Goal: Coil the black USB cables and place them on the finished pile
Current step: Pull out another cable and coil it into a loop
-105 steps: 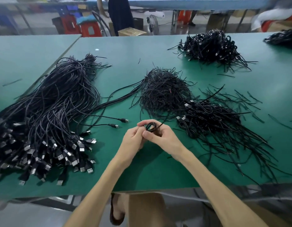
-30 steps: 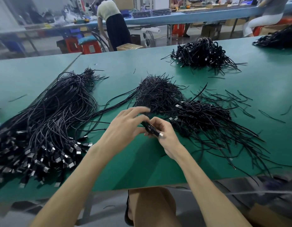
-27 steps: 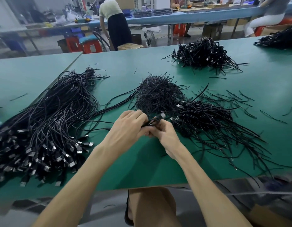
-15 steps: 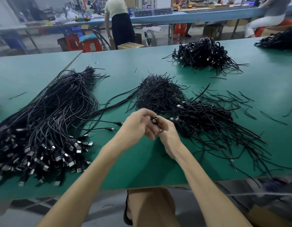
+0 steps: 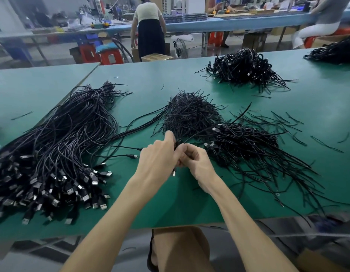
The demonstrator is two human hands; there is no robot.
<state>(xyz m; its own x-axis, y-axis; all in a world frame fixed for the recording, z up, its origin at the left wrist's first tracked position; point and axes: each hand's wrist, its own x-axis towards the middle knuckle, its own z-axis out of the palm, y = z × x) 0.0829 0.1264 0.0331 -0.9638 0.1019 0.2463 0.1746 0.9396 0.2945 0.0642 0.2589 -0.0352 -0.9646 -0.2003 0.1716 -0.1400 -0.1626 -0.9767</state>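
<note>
Both hands meet over the green table (image 5: 189, 203) near its front edge. My left hand (image 5: 157, 160) and my right hand (image 5: 193, 160) together grip a small coiled black USB cable (image 5: 178, 143); its silver plug (image 5: 174, 173) hangs below between the palms. Most of the coil is hidden by the fingers. A big heap of uncoiled black USB cables (image 5: 52, 150) lies to the left, plugs toward me. A pile of coiled cables (image 5: 242, 144) lies just right of my hands.
A mound of thin black ties (image 5: 189, 114) sits behind my hands, with loose ties (image 5: 284, 122) scattered to the right. Two more cable piles (image 5: 242, 68) (image 5: 335, 53) lie at the back. A person (image 5: 148, 30) stands beyond the table.
Over the last second my hands closed together on the coil and turned it; the plug that stuck out to the right now hangs down between the palms. The camera view tipped up slightly.
</note>
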